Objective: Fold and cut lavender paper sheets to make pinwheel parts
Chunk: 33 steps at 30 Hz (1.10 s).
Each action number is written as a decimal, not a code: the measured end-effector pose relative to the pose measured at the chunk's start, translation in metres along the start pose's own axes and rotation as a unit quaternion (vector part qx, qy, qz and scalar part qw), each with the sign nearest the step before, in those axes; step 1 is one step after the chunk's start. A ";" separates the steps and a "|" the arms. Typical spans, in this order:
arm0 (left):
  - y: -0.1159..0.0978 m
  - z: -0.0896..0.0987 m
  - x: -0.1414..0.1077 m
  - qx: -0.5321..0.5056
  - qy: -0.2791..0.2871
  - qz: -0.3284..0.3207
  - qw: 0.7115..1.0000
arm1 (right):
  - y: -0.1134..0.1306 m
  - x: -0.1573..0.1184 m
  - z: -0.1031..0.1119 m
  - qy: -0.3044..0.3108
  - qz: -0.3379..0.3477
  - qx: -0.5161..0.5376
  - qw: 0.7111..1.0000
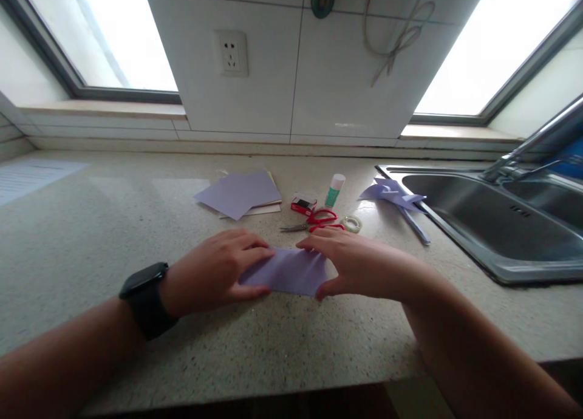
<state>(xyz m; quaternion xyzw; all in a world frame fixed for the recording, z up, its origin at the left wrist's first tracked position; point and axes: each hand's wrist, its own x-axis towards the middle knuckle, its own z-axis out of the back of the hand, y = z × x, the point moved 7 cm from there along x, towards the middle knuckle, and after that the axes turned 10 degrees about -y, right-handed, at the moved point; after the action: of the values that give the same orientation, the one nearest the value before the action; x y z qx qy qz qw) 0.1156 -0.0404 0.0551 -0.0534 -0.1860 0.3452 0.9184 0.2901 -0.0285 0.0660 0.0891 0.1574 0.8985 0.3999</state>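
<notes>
We position both hands at opposite ends of the lilac paper [294, 272], which lies on the bench [191, 358] near its front edge. Our left hand [223, 266] contacts the left end, thumb and fingers spread apart; our right hand [348, 262] contacts the right end, likewise spread. The hands are apart, with the paper between them. Just beyond the right fingers lie the red-handled scissors [314, 221] and a tape roll [352, 224]. The glue stick [334, 190] stands upright behind them, near a red box [303, 204].
</notes>
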 end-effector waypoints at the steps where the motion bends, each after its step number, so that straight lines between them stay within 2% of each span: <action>1: -0.001 0.000 0.000 -0.001 -0.003 0.001 1.000 | -0.001 0.001 0.000 0.004 -0.004 0.011 1.000; 7: -0.003 0.003 0.000 -0.028 -0.039 0.019 0.999 | 0.000 0.008 0.003 -0.022 0.021 0.088 0.996; 10: 0.007 0.002 -0.001 -0.112 -0.049 0.087 0.989 | -0.001 0.011 0.004 -0.055 0.034 0.150 0.987; 14: 0.025 -0.010 -0.005 -0.260 -0.017 0.206 0.943 | -0.016 0.017 0.004 -0.109 -0.004 0.235 0.966; 18: 0.036 -0.019 -0.008 -0.347 -0.014 0.282 0.894 | -0.033 0.024 0.000 -0.117 -0.070 0.253 0.958; 23: 0.035 -0.026 -0.008 -0.428 0.018 0.305 0.851 | -0.036 0.028 0.002 -0.133 -0.063 0.236 0.961; 33: 0.040 -0.033 -0.009 -0.465 0.034 0.330 0.821 | -0.041 0.030 -0.005 -0.127 -0.061 0.282 0.949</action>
<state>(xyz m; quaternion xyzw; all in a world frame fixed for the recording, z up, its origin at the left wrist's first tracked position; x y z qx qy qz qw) 0.0971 -0.0145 0.0132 -0.5439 -0.2647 0.4980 0.6214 0.2971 0.0188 0.0482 0.3021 0.3574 0.7725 0.4293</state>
